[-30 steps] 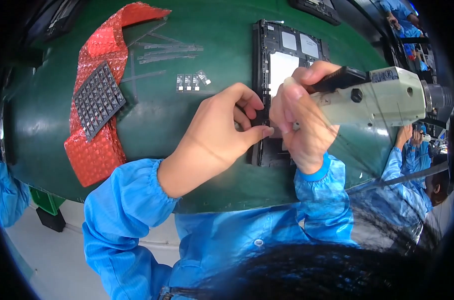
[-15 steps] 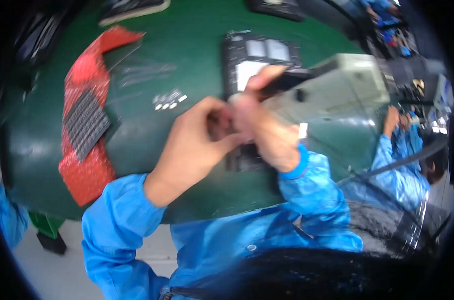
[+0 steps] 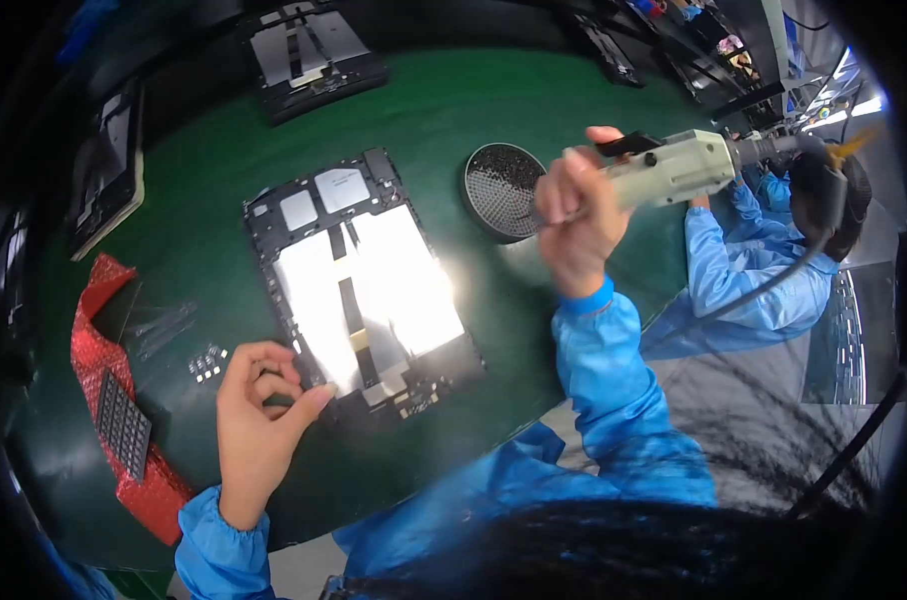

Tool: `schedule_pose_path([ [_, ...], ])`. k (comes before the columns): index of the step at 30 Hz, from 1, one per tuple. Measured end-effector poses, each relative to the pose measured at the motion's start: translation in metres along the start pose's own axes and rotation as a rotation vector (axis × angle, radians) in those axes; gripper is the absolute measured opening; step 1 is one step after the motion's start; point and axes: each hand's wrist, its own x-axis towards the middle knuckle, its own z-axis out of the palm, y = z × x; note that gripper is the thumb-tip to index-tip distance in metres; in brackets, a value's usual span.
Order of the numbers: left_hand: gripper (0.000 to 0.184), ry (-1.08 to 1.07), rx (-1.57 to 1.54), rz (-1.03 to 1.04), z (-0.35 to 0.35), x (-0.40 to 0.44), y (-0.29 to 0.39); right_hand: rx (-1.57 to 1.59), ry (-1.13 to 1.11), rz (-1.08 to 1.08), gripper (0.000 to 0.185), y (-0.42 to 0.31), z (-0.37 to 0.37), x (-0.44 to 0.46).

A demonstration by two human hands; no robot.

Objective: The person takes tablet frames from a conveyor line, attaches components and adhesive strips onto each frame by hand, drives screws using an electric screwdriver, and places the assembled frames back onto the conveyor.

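Observation:
An opened tablet [image 3: 294, 275] lies on the green table with its inner parts facing up: bright silver panels and a dark ribbon cable down the middle. My left hand [image 3: 254, 425] is at its lower left corner, thumb tip against the edge, fingers bent with a gap to the thumb. My right hand [image 3: 582, 228] grips a pale power screwdriver [image 3: 669, 172] with a black lever, held raised to the right of the tablet. Close to that hand is a round dish [image 3: 502, 220] with small dark screws; its right rim is partly hidden by the hand.
On the left lie a red bubble-wrap strip [image 3: 154, 498], a dark gridded pad [image 3: 124, 425], small white pieces [image 3: 208, 364] and clear strips [image 3: 166, 328]. Other devices [image 3: 314, 60] stand at the back. A co-worker in blue [image 3: 759, 270] sits at right, behind the screwdriver's cable [image 3: 774, 280].
My hands, together over the tablet before, have separated: the left to the tablet's lower left corner, the right away to the right with the screwdriver. The view has shifted, and the screw dish now shows.

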Motion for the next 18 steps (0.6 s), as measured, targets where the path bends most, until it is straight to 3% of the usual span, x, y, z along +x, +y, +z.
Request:
schedule_pose_path([
  [5, 0.044, -0.018, 0.069, -0.052, -0.004, 0.005, -0.005, 0.067, 0.016, -0.004, 0.023, 0.022, -0.04, 0.022],
  [7, 0.044, -0.033, 0.117, 0.012, -0.003, 0.008, -0.004, 0.026, 0.017, -0.012, 0.023, 0.025, -0.041, 0.024],
  [12, 0.044, 0.015, 0.072, -0.15, 0.004, 0.008, 0.009, -0.018, 0.013, 0.026, 0.024, 0.032, -0.043, 0.028],
  [18, 0.043, 0.016, 0.054, -0.153, 0.008, 0.011, 0.014, -0.072, -0.004, 0.02, 0.023, 0.035, -0.045, 0.029],
])
